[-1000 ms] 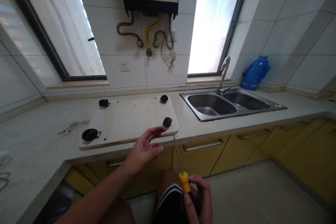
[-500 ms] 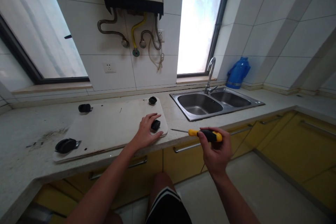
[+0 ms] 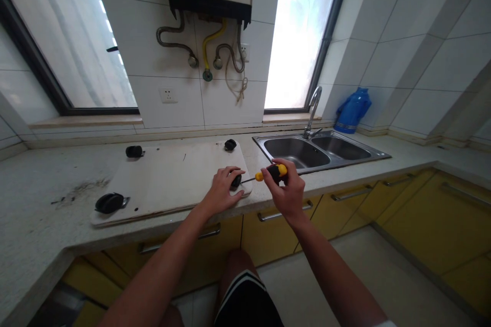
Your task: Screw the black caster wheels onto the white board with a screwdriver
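Note:
A white board lies on the counter with black caster wheels at its corners. My left hand grips the near right caster wheel, fingers behind it and thumb in front, covering part of it. In my right hand is a yellow and black screwdriver, held by its handle. Its thin shaft points left, and the tip meets the base of that caster, though the exact contact is too small to make out. The far right caster, far left caster and near left caster stand untouched.
Right of the board, a steel double sink with a faucet is set into the counter. A blue jug-like container stands behind it. Dark debris lies left of the board. Yellow cabinets run below.
My right hand has brought the screwdriver left, so its tip now reaches the caster in my left hand. The view has shifted slightly; my left hand keeps its hold.

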A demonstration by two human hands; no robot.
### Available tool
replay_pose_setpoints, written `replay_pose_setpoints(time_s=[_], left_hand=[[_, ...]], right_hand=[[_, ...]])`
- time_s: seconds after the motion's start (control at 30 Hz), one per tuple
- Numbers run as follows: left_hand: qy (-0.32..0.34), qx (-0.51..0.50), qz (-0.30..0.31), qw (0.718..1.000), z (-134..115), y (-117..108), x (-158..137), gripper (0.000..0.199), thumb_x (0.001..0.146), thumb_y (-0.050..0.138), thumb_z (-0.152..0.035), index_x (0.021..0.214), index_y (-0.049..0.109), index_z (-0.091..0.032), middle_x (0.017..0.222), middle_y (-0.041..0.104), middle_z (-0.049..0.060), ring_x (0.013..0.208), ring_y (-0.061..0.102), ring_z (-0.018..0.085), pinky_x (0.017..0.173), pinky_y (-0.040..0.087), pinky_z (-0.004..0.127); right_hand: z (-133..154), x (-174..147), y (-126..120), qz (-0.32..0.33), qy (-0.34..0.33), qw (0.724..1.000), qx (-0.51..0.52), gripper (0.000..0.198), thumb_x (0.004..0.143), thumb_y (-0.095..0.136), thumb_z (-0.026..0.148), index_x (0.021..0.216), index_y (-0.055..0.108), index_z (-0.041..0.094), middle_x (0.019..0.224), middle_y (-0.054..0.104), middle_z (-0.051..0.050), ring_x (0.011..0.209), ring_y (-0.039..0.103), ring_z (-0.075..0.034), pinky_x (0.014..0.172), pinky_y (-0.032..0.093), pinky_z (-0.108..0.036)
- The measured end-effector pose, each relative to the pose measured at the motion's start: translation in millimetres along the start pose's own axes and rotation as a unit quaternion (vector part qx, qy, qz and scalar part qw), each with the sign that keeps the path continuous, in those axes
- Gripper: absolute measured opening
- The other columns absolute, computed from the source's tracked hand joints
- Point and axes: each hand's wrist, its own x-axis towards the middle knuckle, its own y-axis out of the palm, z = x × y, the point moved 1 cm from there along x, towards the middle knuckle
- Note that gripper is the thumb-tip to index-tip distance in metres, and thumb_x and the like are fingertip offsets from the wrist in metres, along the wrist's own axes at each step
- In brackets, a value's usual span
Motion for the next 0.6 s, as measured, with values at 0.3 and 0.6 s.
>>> replay_pose_setpoints(time_s=[0.3,0.6], left_hand=[[0.014,-0.066,-0.007,0.998,5.9,2.8,2.5,0.052,0.092,0.066,-0.013,0.143,0.068,-0.022,0.141,0.073,0.012,0.131,0.063,0.032,0.119,0.052,0.054],[0.015,-0.088,-0.012,0.996,7.9,4.2,3.5,0.054,0.091,0.066,-0.012,0.143,0.068,-0.023,0.142,0.073,0.012,0.133,0.063,0.033,0.121,0.052,0.057]], right_hand=[[8.6,7.8,3.7,0.022,-0.040,0.999,-0.023,0.029,0.098,0.084,0.039,0.118,0.072,0.023,0.088,0.075,0.002,0.064,0.065,-0.011,0.062,0.056,-0.024],[19.8,16.6,6.5,0.069,-0.047,0.994,-0.064,0.031,0.099,0.079,0.048,0.117,0.073,0.024,0.089,0.075,0.001,0.061,0.062,-0.012,0.065,0.056,-0.028]])
